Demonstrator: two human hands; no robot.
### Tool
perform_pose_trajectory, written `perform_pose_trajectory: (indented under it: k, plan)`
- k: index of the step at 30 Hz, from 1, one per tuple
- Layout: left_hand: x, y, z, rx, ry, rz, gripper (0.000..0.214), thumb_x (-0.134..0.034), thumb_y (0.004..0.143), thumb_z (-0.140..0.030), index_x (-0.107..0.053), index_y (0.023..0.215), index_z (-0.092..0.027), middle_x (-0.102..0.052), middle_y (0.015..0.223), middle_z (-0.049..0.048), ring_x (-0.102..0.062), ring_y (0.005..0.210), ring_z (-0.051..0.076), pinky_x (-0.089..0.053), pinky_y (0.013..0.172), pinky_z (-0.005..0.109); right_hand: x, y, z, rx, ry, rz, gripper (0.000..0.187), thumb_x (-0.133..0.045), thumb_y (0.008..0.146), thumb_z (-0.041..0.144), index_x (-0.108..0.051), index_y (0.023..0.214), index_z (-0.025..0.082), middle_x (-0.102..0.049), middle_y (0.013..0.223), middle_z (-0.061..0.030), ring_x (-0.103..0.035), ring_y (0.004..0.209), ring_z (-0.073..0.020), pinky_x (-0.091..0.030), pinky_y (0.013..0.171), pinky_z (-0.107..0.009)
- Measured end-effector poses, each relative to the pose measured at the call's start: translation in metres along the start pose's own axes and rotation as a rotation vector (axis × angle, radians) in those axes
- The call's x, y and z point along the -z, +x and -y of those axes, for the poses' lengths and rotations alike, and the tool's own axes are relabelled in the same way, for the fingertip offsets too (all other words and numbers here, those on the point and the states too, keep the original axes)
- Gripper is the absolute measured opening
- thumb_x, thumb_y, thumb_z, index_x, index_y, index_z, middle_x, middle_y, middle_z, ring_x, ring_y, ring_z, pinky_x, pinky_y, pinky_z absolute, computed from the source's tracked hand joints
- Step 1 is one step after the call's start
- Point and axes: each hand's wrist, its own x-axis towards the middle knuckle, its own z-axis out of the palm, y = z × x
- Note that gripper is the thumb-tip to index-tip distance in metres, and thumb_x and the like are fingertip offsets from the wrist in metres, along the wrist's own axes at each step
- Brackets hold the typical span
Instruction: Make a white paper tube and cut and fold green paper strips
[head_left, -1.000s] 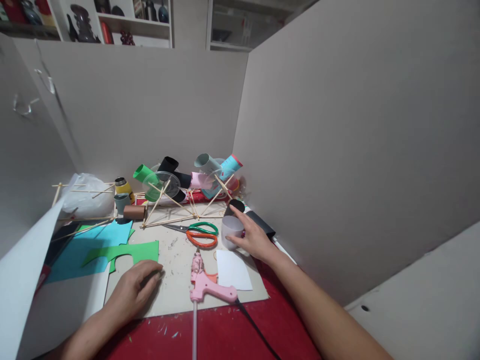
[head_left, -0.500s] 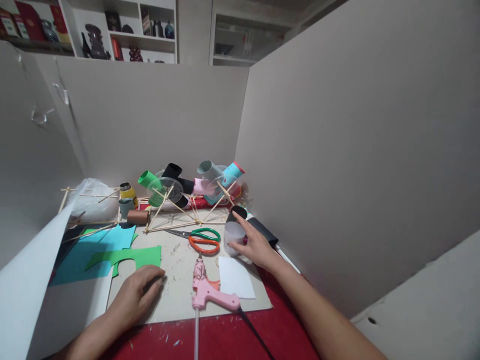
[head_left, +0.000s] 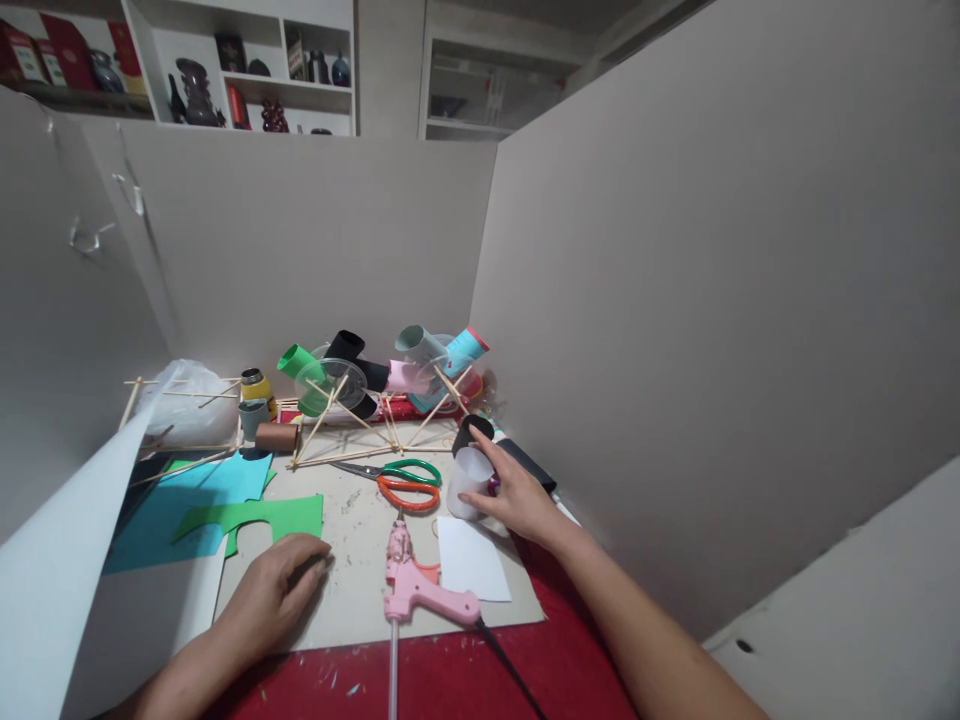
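Note:
My right hand (head_left: 517, 492) has its thumb and fingers round a translucent plastic cup (head_left: 466, 490), which stands tilted at the right of the grey board. Just behind the cup is a black paper tube (head_left: 474, 430). My left hand (head_left: 283, 578) rests at the board's left side, loosely curved with thumb apart and nothing seen in it. Beside it lies a cut green sheet (head_left: 296, 512). Between the hands are a pink glue gun (head_left: 427, 592), scissors (head_left: 409, 490) with green and orange handles, and a white paper piece (head_left: 474, 560).
Behind the board (head_left: 352, 570) stands a stick frame (head_left: 349, 455) carrying clear discs and coloured tubes. A brown tube (head_left: 277, 437), a yellow bottle (head_left: 256, 388) and a plastic bag (head_left: 191, 400) are at the back left. Grey partitions (head_left: 315, 230) enclose the table. A black cord (head_left: 514, 668) runs forward.
The cup in my right hand has tipped slightly. My left hand stays in place, and the whole view has shifted a little.

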Motion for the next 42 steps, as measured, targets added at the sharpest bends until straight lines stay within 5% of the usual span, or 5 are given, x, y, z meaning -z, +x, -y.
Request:
perform_pose_trajectory:
  k: [14, 22, 27, 34, 42]
  plan:
    - [-0.001, 0.000, 0.002, 0.010, 0.005, 0.014, 0.022, -0.048, 0.092, -0.030, -0.066, 0.100, -0.021, -0.073, 0.097, 0.0064, -0.069, 0.089, 0.019, -0.055, 0.078, 0.028, 0.006, -0.002, 0.002, 0.008, 0.079, -0.001, 0.076, -0.068, 0.078, 0.029, -0.036, 0.147, 0.029, -0.057, 0.137, -0.0101, -0.060, 0.116, -0.0282, -0.046, 0.098, -0.047]
    - [-0.001, 0.000, 0.004, 0.018, 0.001, 0.042, 0.023, -0.047, 0.092, -0.029, -0.067, 0.102, -0.021, -0.072, 0.101, 0.0071, -0.068, 0.093, 0.020, -0.055, 0.081, 0.029, 0.005, 0.000, -0.005, 0.026, 0.185, -0.072, 0.023, -0.071, 0.073, 0.032, -0.074, 0.094, 0.023, -0.070, 0.107, -0.0089, -0.065, 0.101, -0.0266, -0.049, 0.091, -0.042]
    - [-0.001, 0.001, 0.002, 0.030, -0.025, 0.019, 0.023, -0.049, 0.092, -0.029, -0.068, 0.101, -0.021, -0.073, 0.098, 0.0070, -0.068, 0.090, 0.019, -0.055, 0.079, 0.029, 0.004, 0.000, -0.004, -0.062, 0.341, -0.185, 0.026, -0.071, 0.072, 0.043, -0.073, 0.080, 0.019, -0.068, 0.104, -0.0108, -0.065, 0.087, -0.0240, -0.054, 0.072, -0.035]
    - [0.002, 0.002, -0.008, -0.013, -0.094, -0.211, 0.021, -0.053, 0.090, -0.025, -0.071, 0.098, -0.018, -0.076, 0.092, 0.0074, -0.071, 0.085, 0.018, -0.057, 0.076, 0.028, 0.007, -0.008, 0.037, -0.192, 0.636, -0.148, 0.040, -0.061, 0.083, 0.054, -0.073, 0.080, 0.016, -0.069, 0.075, -0.0071, -0.059, 0.060, -0.0154, -0.052, 0.056, -0.028]
    - [0.009, -0.005, -0.049, -0.237, -0.285, -0.408, 0.031, -0.063, 0.085, -0.012, -0.063, 0.115, -0.018, -0.073, 0.107, 0.0112, -0.071, 0.081, 0.014, -0.058, 0.077, 0.025, -0.026, -0.023, 0.098, -0.293, 0.961, 0.159, 0.038, -0.067, 0.081, 0.052, -0.074, 0.073, 0.015, -0.069, 0.068, -0.0058, -0.058, 0.059, -0.0134, -0.048, 0.057, -0.024]
